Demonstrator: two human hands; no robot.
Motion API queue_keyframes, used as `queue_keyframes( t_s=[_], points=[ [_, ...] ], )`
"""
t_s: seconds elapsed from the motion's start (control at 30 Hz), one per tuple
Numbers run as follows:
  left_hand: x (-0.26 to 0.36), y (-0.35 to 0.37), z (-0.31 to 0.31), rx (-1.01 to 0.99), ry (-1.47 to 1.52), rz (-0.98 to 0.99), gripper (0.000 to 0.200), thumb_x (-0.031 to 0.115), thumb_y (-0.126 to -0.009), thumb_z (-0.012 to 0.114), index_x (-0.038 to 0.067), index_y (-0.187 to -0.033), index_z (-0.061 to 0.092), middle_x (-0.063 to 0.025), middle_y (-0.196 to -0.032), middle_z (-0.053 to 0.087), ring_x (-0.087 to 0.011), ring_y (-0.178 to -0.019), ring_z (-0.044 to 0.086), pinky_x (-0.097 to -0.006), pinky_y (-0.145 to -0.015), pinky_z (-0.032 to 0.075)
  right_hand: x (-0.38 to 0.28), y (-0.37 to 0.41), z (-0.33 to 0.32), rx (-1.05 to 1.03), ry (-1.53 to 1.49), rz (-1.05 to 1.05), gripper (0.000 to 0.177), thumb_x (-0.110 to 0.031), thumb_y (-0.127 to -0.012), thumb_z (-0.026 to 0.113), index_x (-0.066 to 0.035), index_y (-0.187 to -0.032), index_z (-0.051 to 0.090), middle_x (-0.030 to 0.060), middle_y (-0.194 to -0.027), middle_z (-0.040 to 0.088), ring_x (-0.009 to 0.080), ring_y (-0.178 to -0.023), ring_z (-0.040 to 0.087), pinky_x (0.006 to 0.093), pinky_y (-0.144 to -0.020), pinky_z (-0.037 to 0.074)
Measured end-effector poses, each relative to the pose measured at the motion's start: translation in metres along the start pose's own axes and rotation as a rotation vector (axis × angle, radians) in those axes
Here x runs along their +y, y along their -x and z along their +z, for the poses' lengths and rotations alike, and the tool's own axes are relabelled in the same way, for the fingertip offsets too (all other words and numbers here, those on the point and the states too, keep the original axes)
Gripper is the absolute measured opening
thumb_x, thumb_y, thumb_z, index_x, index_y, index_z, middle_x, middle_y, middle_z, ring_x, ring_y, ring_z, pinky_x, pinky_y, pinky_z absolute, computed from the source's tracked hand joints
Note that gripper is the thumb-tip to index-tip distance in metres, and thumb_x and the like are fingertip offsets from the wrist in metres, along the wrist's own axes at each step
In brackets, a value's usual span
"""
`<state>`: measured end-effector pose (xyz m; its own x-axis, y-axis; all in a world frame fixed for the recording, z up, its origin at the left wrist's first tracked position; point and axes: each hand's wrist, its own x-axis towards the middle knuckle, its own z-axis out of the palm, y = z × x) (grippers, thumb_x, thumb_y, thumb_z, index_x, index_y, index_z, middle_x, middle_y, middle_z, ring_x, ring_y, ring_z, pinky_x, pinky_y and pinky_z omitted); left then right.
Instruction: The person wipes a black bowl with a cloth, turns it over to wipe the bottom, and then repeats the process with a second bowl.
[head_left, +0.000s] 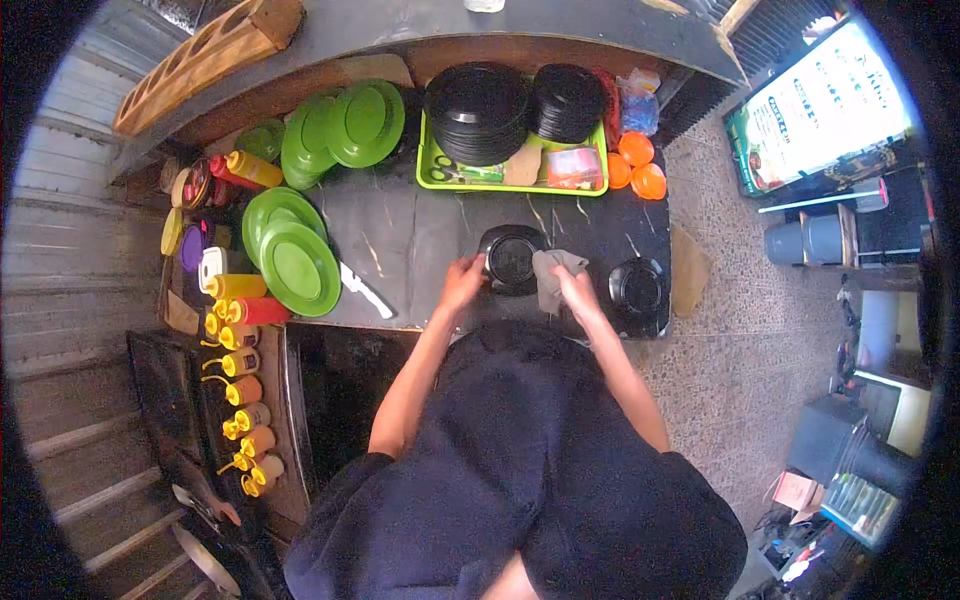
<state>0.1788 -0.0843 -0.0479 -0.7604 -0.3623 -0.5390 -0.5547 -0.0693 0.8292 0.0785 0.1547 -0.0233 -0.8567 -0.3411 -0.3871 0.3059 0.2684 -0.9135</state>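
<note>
Our left hand (462, 282) pinches the rim of a black plate (512, 258), steadying it flat on the dark counter (400, 250). Our right hand (580, 292) is closed on a grey cloth (552, 272) at the plate's right edge. A second black plate (638, 288) sits further right and a lime tray (432, 172) behind. Individual fingertips are too small to make out.

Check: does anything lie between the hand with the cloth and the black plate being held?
Nothing visible does. The right hand presses the grey cloth against the right rim of the black plate, and the left hand holds its left rim.
</note>
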Motion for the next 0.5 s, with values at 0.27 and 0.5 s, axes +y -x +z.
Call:
queue_keyframes(
  t_s=[0.27, 0.5],
  points=[
    [0.032, 0.018, 0.008, 0.159, 0.348, 0.087, 0.047, 0.039, -0.111, 0.057, -0.004, -0.128, 0.067, -0.0127, -0.109, 0.075, -0.0194, -0.095, 0.072, -0.0319, -0.085, 0.056, -0.013, -0.007, -0.022, 0.152, -0.421, 0.155, 0.029, -0.022, -0.092, 0.068, -0.003, -0.115, 0.071, 0.0042, -0.115, 0.071, 0.0164, -0.109, 0.065, 0.0344, -0.097, 0.05],
    [0.026, 0.014, 0.008, 0.142, 0.531, 0.145, 0.047, 0.039, -0.112, 0.056, -0.005, -0.128, 0.065, -0.0134, -0.115, 0.072, -0.0178, -0.099, 0.071, -0.0319, -0.092, 0.057, -0.033, 0.004, -0.028, 0.068, -0.824, 0.198, 0.017, -0.016, -0.087, 0.064, -0.007, -0.1, 0.07, 0.0019, -0.103, 0.071, 0.017, -0.103, 0.066, 0.0338, -0.097, 0.05]
  ],
)
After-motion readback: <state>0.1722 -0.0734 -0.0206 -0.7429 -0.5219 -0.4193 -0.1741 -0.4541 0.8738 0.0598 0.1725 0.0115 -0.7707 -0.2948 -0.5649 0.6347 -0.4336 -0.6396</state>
